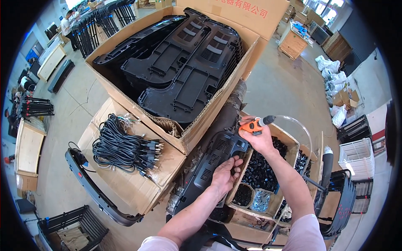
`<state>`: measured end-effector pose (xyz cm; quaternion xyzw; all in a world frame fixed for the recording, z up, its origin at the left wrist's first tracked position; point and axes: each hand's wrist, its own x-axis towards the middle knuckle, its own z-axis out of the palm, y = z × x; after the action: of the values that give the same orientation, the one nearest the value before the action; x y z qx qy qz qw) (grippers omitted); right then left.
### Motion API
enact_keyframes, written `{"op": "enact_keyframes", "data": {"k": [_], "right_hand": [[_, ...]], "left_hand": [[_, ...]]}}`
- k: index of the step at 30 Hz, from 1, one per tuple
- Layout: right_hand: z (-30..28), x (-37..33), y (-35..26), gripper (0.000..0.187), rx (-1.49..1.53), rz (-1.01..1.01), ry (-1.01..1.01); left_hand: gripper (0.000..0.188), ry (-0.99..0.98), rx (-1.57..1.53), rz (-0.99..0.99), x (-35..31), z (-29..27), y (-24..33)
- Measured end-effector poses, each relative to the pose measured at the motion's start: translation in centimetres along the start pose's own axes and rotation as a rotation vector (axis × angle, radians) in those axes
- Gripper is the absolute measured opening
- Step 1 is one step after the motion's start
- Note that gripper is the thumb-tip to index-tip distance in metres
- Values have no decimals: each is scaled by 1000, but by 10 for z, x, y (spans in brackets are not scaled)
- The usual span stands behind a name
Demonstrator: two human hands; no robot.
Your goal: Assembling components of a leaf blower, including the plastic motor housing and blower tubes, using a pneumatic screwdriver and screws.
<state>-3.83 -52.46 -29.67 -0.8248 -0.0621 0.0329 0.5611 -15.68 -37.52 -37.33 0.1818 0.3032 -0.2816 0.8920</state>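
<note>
A long black plastic housing (204, 172) with vent slots lies on the bench in front of me. My right hand (260, 138) is closed round an orange and black power screwdriver (254, 125) above the far end of the housing. A clear hose (300, 125) curves away from the tool's dark end. At the housing's right edge is my left hand (225, 173), its fingers curled together. Something small and dark shows at its fingertips, too hidden to name. The screwdriver's tip is hidden by my right hand.
A wooden parts box (289, 155) at the right holds black plastic pieces (263, 171) and silver screws (261, 200). Bundled black cables (121, 144) lie on cardboard at the left. Beyond stands a large carton (178, 144) of black plastic panels (184, 71). A curved black panel (98, 190) leans at the left.
</note>
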Motion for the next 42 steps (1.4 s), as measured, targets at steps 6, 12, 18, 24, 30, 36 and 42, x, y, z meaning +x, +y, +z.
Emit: {"op": "enact_keyframes", "data": {"k": [6,12,18,24,30,36,42], "right_hand": [[-1,-38,-54,50,213,-23,-22],[2,-53,-66,52,193,-26,-144],[6,-54,-70,52,183,-37,-174],[27,-47,-66,54,159,-13,-163],[50,-24,-45,51,130,-86,-138],[62,-9,-53,50,93,-28,-164],[60,-3,-51,51,118,-82,-161]], "left_hand": [[30,60,-200,43,5,3,25],[27,-52,-411,11,19,-3,32],[23,-161,-416,-46,11,-10,43],[27,-163,-396,0,16,-17,45],[33,-2,-315,-11,-4,-11,18],[31,70,-222,-102,-40,-30,-10],[29,-31,-223,-128,-51,-59,-22]]}}
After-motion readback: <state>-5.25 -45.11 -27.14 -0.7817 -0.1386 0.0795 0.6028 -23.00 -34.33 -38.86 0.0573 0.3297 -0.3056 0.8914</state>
